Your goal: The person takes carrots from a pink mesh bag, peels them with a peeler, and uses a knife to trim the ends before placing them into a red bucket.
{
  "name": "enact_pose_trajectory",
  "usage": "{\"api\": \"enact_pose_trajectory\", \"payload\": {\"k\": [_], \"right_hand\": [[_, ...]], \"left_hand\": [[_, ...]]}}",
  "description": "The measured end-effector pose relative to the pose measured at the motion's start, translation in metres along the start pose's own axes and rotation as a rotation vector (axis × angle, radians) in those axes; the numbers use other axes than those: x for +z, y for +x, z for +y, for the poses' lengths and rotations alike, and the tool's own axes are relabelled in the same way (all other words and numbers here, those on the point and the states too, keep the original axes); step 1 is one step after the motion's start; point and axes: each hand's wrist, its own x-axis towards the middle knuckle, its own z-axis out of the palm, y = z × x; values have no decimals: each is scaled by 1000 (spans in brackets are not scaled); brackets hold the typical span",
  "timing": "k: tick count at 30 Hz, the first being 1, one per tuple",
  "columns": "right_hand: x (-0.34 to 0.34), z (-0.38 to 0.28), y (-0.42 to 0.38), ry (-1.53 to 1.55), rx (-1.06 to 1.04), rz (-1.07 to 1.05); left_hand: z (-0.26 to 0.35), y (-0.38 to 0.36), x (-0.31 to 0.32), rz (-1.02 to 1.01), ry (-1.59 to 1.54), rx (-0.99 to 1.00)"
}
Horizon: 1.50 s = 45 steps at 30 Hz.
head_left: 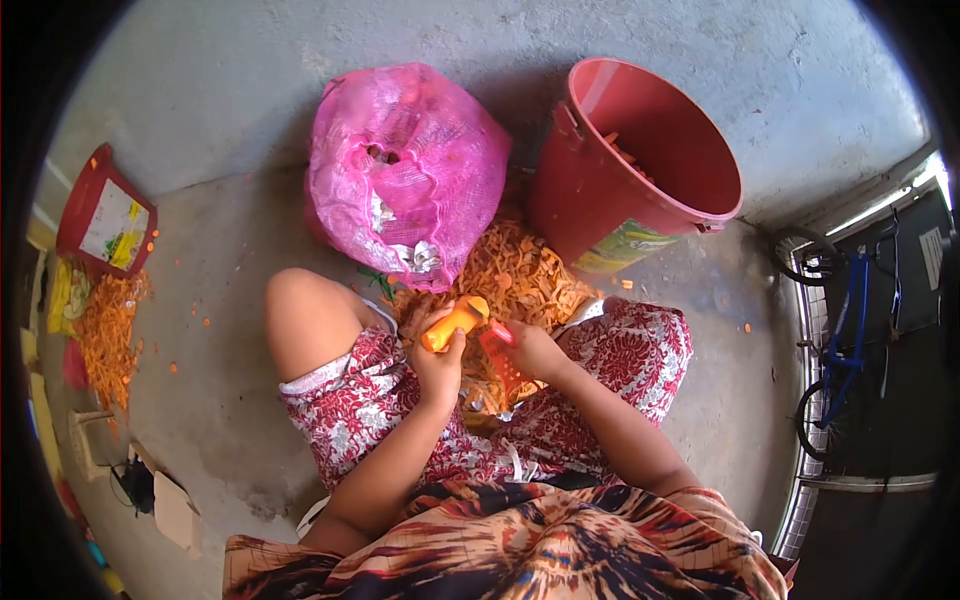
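Note:
A bright orange carrot (pixel 456 325) lies in my left hand (pixel 437 372), whose fingers are closed round it. Close beside it on the right, my right hand (pixel 535 353) is closed on a red peeler (pixel 502 333); part of the tool is hidden by the fingers. Both hands are above a heap of orange peelings (pixel 530 272) between my folded legs. Just beyond the hands stands a pink mesh sack (pixel 440 150), with a torn opening in its side. Behind the heap, to the right, a large red bucket (pixel 560 190) holds some carrots (pixel 628 155).
At the far left, a smaller red bucket (pixel 72 215) stands by another pile of orange peelings (pixel 105 330). Opened cardboard (pixel 172 510) lies on the concrete floor (pixel 230 400). A blue bicycle (pixel 848 330) is at the right, and a grey wall (pixel 240 90) runs behind the sack.

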Motion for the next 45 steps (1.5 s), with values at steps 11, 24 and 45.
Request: {"api": "enact_pose_trajectory", "payload": {"k": [11,24,45], "right_hand": [[21,26,15,-205,103,-11],[9,47,22,-15,201,-131],[-13,32,8,1009,317,-46]], "left_hand": [[-12,0,-4,35,123,79],[0,2,-5,57,-663,-551],[20,11,-11,-498,19,-618]]}}
